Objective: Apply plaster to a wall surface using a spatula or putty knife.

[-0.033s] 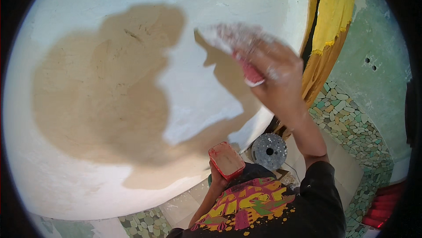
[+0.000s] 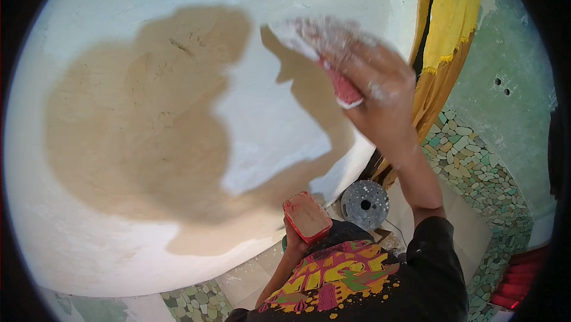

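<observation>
Nothing moving since earlier frame: right hand (image 2: 380, 93) gripping putty trowel (image 2: 324, 54) on wall (image 2: 119, 250), left hand (image 2: 294, 239) holding red hawk (image 2: 306, 216); tan patch (image 2: 137, 132) remaining.

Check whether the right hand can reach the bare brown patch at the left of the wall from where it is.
Probably yes: the right hand presses its putty knife against the wall, and nothing lies between it and the brown patch.

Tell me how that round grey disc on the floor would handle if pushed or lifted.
The round grey disc looks thick and stone-like, so probably heavy for its size and stiff. It lies flat, centre hole up, so a push would likely slide it, not roll it. Its speckled, rough-looking surface suggests a non-slippery grip.
</observation>
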A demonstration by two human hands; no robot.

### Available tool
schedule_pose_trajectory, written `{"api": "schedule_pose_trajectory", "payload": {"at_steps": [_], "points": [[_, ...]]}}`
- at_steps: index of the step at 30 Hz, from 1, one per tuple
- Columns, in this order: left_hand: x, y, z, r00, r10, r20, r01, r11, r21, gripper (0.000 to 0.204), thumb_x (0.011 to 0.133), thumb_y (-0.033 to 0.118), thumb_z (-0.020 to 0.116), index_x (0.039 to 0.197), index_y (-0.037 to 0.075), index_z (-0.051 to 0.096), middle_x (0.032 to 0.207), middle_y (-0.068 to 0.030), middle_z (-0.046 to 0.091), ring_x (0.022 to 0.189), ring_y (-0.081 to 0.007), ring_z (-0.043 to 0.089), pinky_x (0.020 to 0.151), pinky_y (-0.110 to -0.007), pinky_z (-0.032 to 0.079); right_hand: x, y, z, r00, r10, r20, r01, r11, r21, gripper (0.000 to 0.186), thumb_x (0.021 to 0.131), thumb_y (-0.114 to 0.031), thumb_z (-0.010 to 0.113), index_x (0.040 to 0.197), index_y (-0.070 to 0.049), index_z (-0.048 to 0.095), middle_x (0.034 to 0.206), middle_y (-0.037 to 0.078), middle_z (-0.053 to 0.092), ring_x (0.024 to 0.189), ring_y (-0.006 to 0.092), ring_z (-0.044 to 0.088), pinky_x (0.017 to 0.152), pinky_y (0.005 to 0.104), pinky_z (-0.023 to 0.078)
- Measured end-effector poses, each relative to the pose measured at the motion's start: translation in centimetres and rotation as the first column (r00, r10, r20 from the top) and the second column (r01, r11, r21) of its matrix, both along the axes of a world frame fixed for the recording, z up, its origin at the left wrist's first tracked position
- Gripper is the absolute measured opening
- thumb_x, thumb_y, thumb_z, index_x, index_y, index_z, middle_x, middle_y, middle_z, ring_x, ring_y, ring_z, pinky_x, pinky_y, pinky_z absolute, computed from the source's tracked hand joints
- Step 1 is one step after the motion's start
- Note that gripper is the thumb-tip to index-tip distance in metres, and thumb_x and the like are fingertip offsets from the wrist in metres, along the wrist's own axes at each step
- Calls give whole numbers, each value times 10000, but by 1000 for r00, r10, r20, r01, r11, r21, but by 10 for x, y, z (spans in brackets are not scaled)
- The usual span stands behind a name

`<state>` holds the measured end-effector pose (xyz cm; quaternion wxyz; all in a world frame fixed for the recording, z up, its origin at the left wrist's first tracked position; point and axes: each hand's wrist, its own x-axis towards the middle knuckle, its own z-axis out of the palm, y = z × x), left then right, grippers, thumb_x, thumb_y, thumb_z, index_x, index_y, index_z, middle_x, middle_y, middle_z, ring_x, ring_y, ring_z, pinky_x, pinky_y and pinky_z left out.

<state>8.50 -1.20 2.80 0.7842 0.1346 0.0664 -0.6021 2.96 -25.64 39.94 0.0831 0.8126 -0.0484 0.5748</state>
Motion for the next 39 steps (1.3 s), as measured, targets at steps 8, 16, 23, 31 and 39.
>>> {"api": "schedule_pose_trajectory", "payload": {"at_steps": [8,16,23,31,39], "points": [[0,2,-10,1000,1,5,-1,1000,6,658,1002,601,410,1436,114,498,1368,-114,604,1244,-320,589,1062,-539,479,23,-18,-13,997,-72,-16,72,997,-8,531,745,-87,802,1263,-168,720,1329,76,675,1260,266,622,1004,404,501],[-3,4,-5,999,25,30,-26,998,59,656,1005,605,405,1430,115,502,1359,-115,611,1238,-325,594,1061,-541,480,22,-36,-5,987,-30,156,56,984,-171,534,747,-193,784,1276,-214,707,1283,49,690,1170,266,648,959,426,510],[-4,6,-16,999,39,10,-39,998,55,656,983,594,477,1425,110,499,1343,-124,619,1214,-330,609,1022,-548,509,17,9,-29,992,-76,-102,90,986,137,576,715,-214,828,1275,-175,696,1249,111,697,1077,296,686,945,457,516],[-3,4,-19,999,22,29,-23,999,43,602,1033,561,376,1412,114,512,1332,-110,625,1222,-318,603,1053,-520,492,-12,-34,20,988,-55,143,41,995,95,413,767,-30,715,1172,-106,733,1070,155,736,919,343,716,794,380,570],[-7,11,-31,1000,3,-1,-3,1000,28,630,1025,591,369,1424,123,506,1356,-108,612,1244,-317,591,1066,-525,479,4,-15,-45,993,-75,-88,86,987,137,597,725,-178,784,1311,-211,677,1210,94,714,1068,317,688,893,441,553]]}}
